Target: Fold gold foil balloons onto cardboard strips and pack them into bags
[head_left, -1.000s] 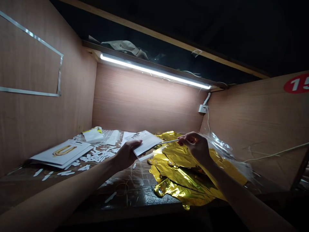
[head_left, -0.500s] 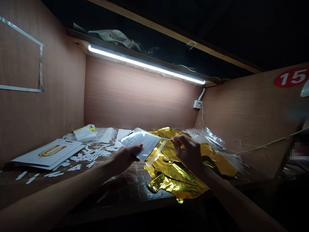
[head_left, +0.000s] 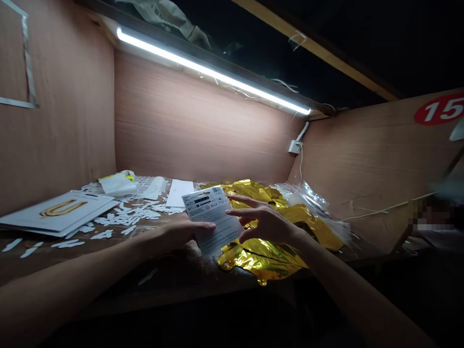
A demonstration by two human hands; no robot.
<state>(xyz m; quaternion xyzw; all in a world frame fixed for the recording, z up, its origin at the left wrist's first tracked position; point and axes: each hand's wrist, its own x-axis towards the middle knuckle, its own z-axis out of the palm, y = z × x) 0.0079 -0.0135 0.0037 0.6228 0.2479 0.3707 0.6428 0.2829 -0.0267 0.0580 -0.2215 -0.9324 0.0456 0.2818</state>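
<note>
My left hand [head_left: 188, 233] is closed on a flat printed package [head_left: 213, 217], with its thumb across the front. The package has a hanging slot at the top, black print and small symbols, and it stands tilted towards me. Fingers spread, my right hand [head_left: 266, 220] is at the package's right edge; its fingertips seem to touch it, and I see nothing held in them. Behind and below the package and this hand lie crumpled gold foil balloons [head_left: 275, 256].
On the left lie flat white packages [head_left: 54, 212] picturing a gold letter U. Many white paper scraps [head_left: 126, 215] are strewn beside them, with a white card [head_left: 180, 193] behind. Clear plastic [head_left: 311, 195] lies at the back right. Wooden panels enclose the table under a lit tube [head_left: 217, 72].
The package has turned more upright, facing me. My right hand, pinching at the package's end before, has opened and come over to its right edge. The view has shifted slightly.
</note>
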